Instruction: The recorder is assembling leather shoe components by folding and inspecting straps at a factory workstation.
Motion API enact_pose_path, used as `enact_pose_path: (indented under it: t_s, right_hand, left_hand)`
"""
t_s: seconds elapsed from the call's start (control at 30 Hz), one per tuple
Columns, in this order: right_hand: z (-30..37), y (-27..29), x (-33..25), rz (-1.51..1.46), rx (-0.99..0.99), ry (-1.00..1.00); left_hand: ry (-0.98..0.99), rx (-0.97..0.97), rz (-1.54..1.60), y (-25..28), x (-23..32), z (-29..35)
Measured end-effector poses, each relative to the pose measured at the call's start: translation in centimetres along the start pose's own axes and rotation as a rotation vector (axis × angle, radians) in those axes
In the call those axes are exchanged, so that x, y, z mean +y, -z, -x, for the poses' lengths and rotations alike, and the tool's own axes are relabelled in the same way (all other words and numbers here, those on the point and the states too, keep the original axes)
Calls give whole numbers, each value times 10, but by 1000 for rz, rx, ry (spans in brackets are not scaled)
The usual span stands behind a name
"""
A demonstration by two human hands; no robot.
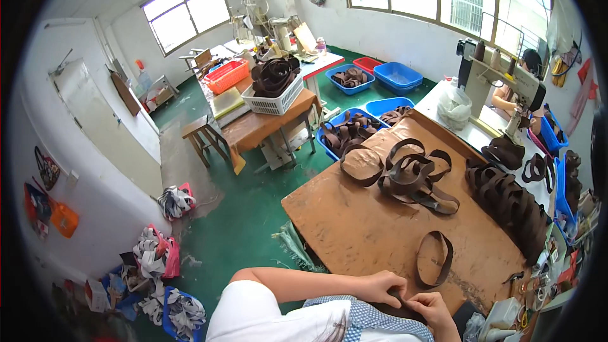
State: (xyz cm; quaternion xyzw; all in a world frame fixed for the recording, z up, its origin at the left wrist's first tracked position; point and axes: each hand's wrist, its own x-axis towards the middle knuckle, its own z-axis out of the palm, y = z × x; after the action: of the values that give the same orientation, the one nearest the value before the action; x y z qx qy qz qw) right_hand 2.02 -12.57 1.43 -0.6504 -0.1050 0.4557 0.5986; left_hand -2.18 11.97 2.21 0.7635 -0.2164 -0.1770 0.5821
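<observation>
Close to my body, at the near edge of the brown work table (342, 215), my left hand (382, 287) and my right hand (431, 308) are both closed on a dark brown strap (394, 308). Part of the strap is hidden by my fingers. Just beyond my hands a single brown strap loop (434, 259) stands on its edge. Farther up the table lies a loose heap of brown loops (415, 177). A long row of overlapping brown loops (506, 206) runs along the table's right side.
Blue baskets of brown straps (348, 130) stand past the table's far edge. A sewing machine (506, 79) with a person (503, 96) behind it is at the right. Another table (278, 114) carries a white basket. Scissors and small tools (516, 277) lie at the near right.
</observation>
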Motion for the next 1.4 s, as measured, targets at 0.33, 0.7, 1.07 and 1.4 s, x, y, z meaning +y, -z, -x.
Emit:
enact_pose_path:
  t_s: [0.33,0.7,1.07,1.4]
  right_hand:
    - [-15,-10,-14,229,-41,129]
    - [-13,-19,-26,199,-131,205]
    - [-11,-29,-32,410,-31,269]
    - [-15,-24,-32,386,-35,247]
  left_hand:
    - [83,-4,45,16,5,5]
    - [94,-19,-58,21,15,11]
    - [37,-36,-95,26,20,17]
    - [-61,59,-156,25,10,11]
